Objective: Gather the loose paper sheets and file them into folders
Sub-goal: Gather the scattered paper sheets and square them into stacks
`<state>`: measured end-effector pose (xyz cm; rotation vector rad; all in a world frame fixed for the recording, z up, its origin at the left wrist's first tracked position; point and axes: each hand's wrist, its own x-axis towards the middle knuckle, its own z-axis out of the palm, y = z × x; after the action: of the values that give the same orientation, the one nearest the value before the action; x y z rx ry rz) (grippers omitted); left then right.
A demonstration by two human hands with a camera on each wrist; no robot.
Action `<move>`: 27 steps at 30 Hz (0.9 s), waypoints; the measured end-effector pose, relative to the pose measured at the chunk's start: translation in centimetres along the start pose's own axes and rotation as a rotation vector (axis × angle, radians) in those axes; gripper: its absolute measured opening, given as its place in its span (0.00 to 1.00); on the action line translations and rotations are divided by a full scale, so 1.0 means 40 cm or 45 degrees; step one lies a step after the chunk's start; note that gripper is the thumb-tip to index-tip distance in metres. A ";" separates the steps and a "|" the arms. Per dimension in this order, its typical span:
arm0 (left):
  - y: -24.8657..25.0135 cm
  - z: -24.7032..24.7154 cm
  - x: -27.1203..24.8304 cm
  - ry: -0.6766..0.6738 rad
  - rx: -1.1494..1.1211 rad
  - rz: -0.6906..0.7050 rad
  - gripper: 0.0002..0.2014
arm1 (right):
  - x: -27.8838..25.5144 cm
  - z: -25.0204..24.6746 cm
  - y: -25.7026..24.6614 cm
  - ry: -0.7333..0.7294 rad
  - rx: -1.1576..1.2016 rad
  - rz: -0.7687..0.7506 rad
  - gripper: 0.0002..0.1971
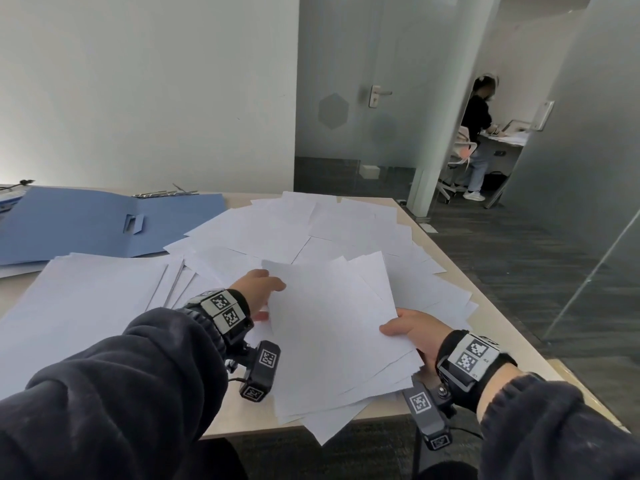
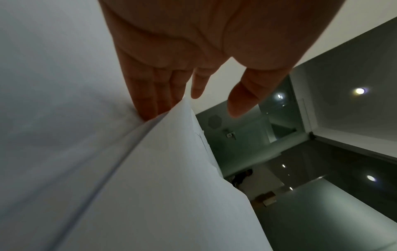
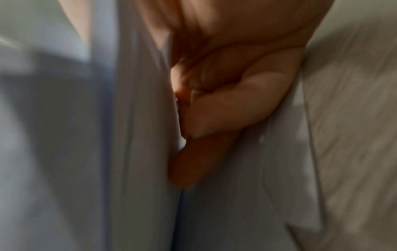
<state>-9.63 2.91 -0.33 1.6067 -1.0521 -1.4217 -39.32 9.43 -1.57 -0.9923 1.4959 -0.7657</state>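
Bundle of sheets [image 1: 332,327] held low over the near worktop [image 1: 446,237] edge, long axis running near-left to far-right, far corners toward the door. Right hand [image 1: 412,332] at the bundle's right edge, grip pinching it: thumb on top, fingers [image 3: 225,108] curled underneath. Left hand [image 1: 258,289] at the left edge, fingers [image 2: 150,95] straight, tips tucked under the sheets, thumb apart. Loose sheets [image 1: 311,223] fanned behind; blue folder [image 1: 104,223] open far left. Right wrist view blurred; bundle underside hidden.
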 end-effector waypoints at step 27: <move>0.147 0.037 -0.121 -0.231 -0.297 0.632 0.19 | -0.035 -0.021 -0.091 0.149 0.359 -0.669 0.12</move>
<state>-11.95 5.03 6.77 0.9760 -1.2324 -1.3018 -39.51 9.06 2.40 -1.1490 1.1849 -1.3890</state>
